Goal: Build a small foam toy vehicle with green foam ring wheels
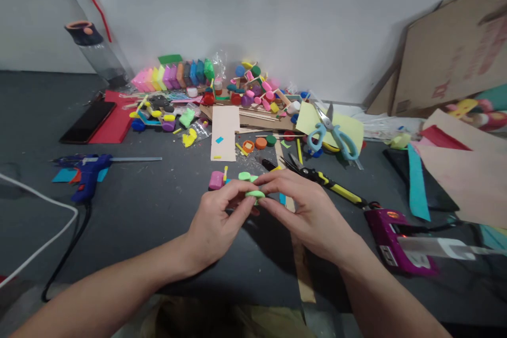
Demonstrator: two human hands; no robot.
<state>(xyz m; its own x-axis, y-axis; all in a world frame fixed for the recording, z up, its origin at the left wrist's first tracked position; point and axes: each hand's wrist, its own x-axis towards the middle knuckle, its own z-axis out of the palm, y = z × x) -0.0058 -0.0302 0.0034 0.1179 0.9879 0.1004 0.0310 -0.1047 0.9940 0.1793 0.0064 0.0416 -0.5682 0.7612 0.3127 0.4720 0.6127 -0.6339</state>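
Both my hands meet over the dark table (pixel 158 206), pinching a small flat disc of light green clay (pixel 254 194) between their fingertips. My left hand (pixel 216 222) comes in from the lower left, fingers curled on the disc's left edge. My right hand (pixel 307 214) grips it from the right. Just behind the fingers lie a pink clay lump (pixel 216 180), another green clay piece (pixel 244 175) and a short yellow stick (pixel 225 173).
A blue glue gun (pixel 87 174) and a phone (pixel 87 121) lie at left, a purple glue gun (pixel 392 237) at right. Yellow-handled cutters (pixel 325 182), blue scissors (pixel 330 132), a row of coloured clay blocks (pixel 174 75), bottle caps, sticks and cardboard (pixel 451 53) crowd the back.
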